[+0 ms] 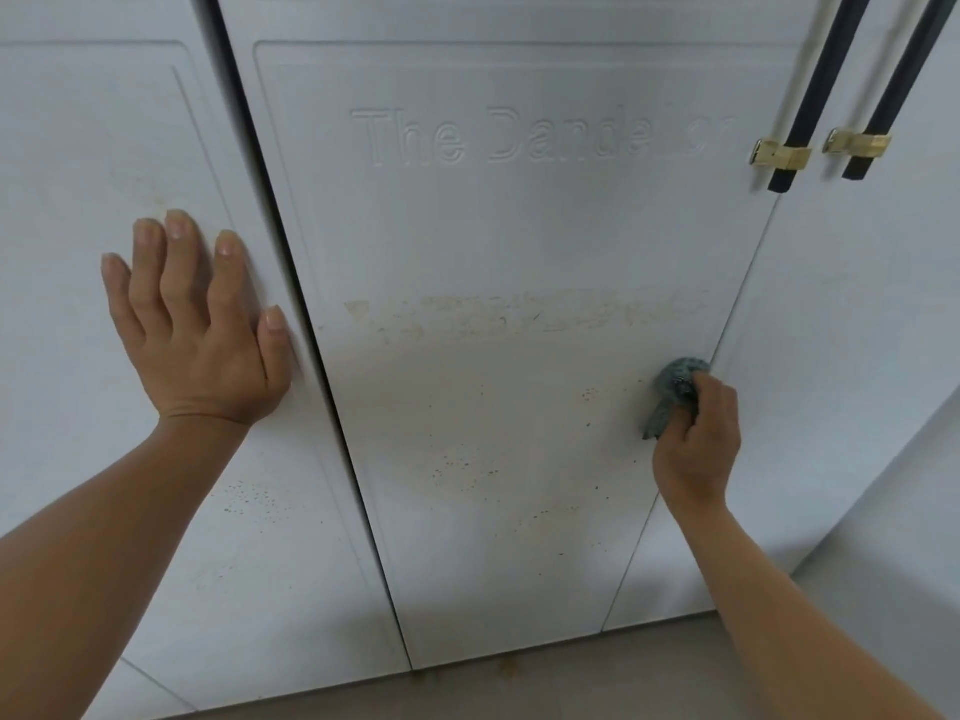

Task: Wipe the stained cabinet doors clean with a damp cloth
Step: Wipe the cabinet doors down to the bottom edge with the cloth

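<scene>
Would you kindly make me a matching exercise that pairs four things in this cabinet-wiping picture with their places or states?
Things:
1. left hand
2. right hand
3. cloth
4. door handles

Places or states:
A. black bars with brass-coloured fittings, upper right
B. resting flat on the left door
C. bunched, blue-green, near the middle door's right edge
D. gripping the cloth

Pairs: 1-B, 2-D, 3-C, 4-A
</scene>
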